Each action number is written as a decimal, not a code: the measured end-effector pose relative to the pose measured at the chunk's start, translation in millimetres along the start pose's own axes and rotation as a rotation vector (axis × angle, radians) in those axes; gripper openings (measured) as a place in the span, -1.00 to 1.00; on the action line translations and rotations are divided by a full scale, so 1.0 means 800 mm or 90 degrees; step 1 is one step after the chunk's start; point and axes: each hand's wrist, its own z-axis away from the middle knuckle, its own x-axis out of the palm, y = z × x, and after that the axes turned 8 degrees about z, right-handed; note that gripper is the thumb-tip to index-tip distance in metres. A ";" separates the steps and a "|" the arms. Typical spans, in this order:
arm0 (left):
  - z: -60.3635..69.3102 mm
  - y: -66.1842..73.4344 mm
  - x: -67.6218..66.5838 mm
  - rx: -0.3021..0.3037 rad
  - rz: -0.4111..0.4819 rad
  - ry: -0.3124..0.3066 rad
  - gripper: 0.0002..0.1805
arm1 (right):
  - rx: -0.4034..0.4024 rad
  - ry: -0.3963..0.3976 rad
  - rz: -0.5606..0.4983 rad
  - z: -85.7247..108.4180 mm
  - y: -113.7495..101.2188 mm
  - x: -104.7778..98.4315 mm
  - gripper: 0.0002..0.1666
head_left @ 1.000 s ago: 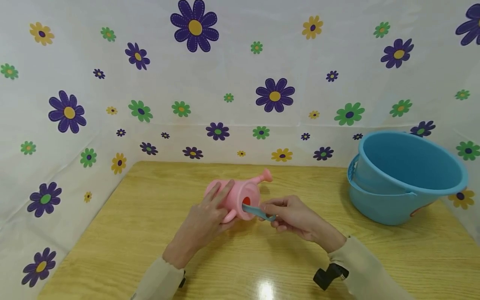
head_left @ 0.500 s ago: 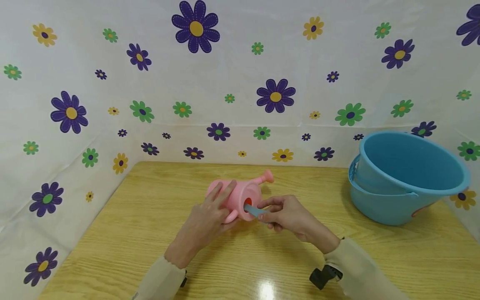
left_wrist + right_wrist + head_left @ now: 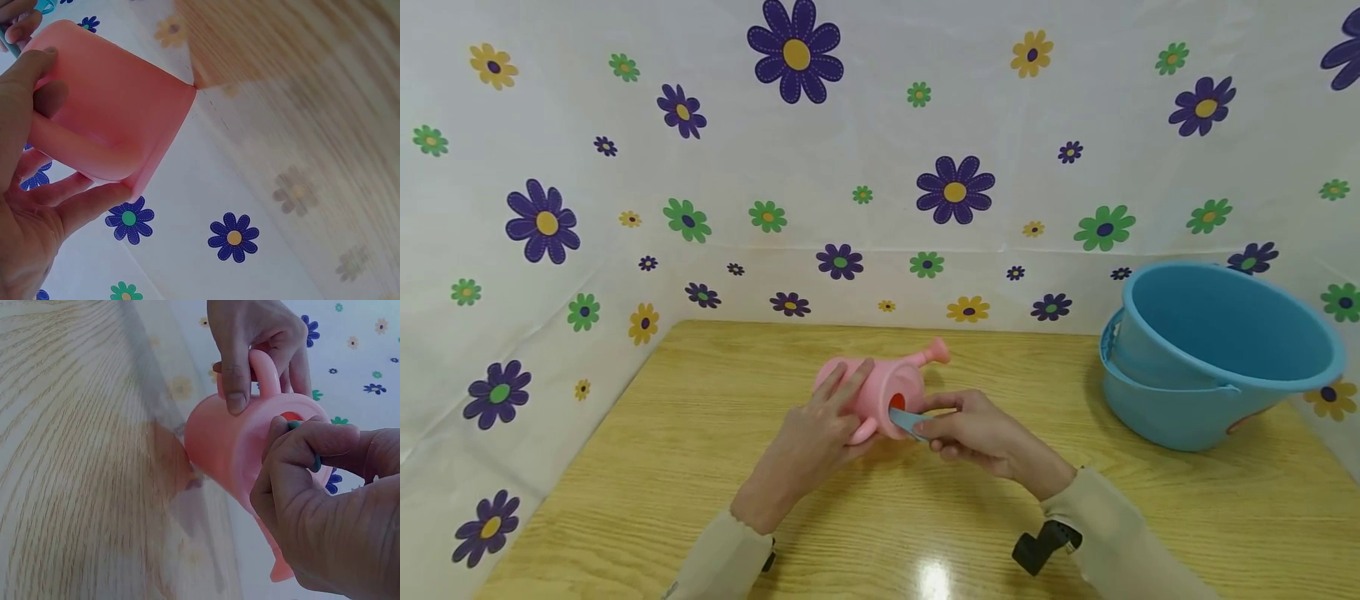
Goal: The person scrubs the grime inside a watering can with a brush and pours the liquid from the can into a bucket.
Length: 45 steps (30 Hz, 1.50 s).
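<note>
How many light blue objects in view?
2: round light blue bucket, far right in head view; slim light blue tool in the right hand, its end inside the pink watering can. Bucket could hide more.

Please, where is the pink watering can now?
In the head view, the watering can is just below center, tipped and held by the left hand, with the blue bucket farther right.
</note>
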 end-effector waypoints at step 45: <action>0.000 -0.002 -0.001 -0.014 0.021 0.006 -0.54 | -0.041 0.018 0.011 -0.007 0.000 0.006 -0.56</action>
